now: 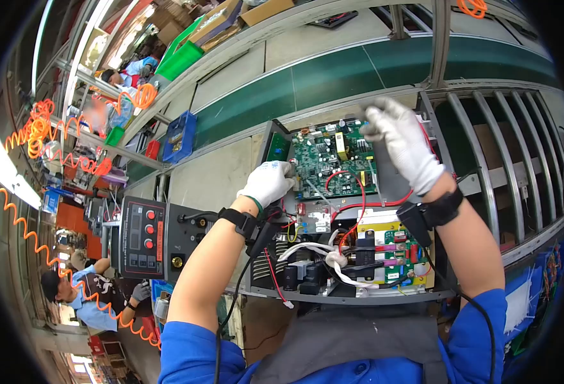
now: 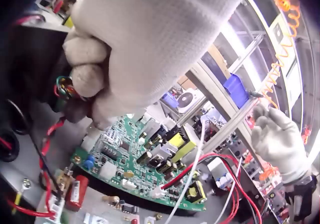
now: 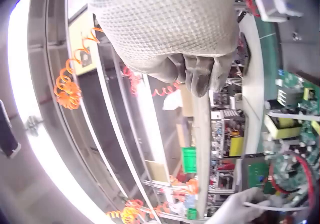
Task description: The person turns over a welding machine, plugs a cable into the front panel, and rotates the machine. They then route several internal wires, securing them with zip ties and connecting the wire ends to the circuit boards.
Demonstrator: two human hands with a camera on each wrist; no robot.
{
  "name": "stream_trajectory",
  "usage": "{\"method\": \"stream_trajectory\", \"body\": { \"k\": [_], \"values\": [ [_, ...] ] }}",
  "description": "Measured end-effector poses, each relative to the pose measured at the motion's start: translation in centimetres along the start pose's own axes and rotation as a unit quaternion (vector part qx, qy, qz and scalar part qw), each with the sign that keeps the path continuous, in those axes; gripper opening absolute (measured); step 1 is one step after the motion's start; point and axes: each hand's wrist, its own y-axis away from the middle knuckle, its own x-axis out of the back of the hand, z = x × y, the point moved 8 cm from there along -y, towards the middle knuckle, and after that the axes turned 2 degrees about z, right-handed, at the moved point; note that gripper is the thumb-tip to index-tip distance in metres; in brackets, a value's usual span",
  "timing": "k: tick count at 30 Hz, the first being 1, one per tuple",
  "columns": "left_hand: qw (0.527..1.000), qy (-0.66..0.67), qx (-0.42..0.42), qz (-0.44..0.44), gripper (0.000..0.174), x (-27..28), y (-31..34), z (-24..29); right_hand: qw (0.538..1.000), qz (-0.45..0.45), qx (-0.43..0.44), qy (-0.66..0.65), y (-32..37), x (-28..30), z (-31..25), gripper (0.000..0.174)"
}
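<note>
A large green circuit board [image 1: 323, 157] lies in an uncovered metal device case [image 1: 352, 297]. At the board's left edge is my white-gloved left hand [image 1: 269, 184], its fingers curled. In the left wrist view, those fingers pinch a small bundle of thin coloured wires [image 2: 64, 88]; what the wires end in is hidden by the glove. My gloved right hand [image 1: 400, 137] is raised over the board's right side, fingers loosely bent, with nothing seen in it. Red wires [image 1: 363, 205] loop over the board. A white cable [image 1: 307, 246] passes through a ring near the front.
To the left stands a black front panel [image 1: 142, 235] with red knobs. Metal rollers [image 1: 480, 153] run along the right. A blue bin [image 1: 179, 137] sits behind on the left, and orange coiled hoses [image 1: 35, 128] hang there. Another person [image 1: 89, 291] is at the lower left.
</note>
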Motion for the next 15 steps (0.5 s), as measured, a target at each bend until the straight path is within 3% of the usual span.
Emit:
{"method": "stream_trajectory", "body": {
  "k": [3, 4, 5, 9, 11, 13, 15],
  "values": [
    [0.998, 0.055, -0.024, -0.01, 0.021, -0.5, -0.9, -0.4, 0.997, 0.001, 0.079, 0.002, 2.0, 2.0, -7.4, 0.025],
    [0.983, 0.137, 0.08, -0.089, 0.021, -1.4, -0.5, -1.5, 0.995, 0.011, 0.084, -0.049, 2.7, 2.9, -8.2, 0.026],
    [0.973, 0.191, 0.095, -0.086, 0.02, -1.5, -0.1, -1.7, 0.991, 0.017, 0.093, -0.094, 3.1, 3.8, -9.2, 0.026],
    [0.992, 0.039, -0.026, 0.115, 0.021, -0.5, 1.2, -0.4, 0.99, 0.035, 0.123, -0.064, 6.3, 7.2, -10.3, 0.027],
    [0.992, 0.085, 0.012, 0.092, 0.021, -1.0, 1.2, -1.5, 0.995, 0.053, 0.085, -0.008, 8.2, 8.9, -9.6, 0.03],
    [0.991, 0.109, 0.046, 0.062, 0.019, -1.0, 1.5, -1.3, 0.984, 0.052, 0.073, 0.153, 10.3, 9.9, -9.9, 0.031],
    [0.993, 0.101, 0.046, 0.048, 0.017, -0.7, 1.2, -1.2, 0.942, -0.057, 0.044, 0.329, 11.7, 8.6, -8.5, 0.035]
  ]
}}
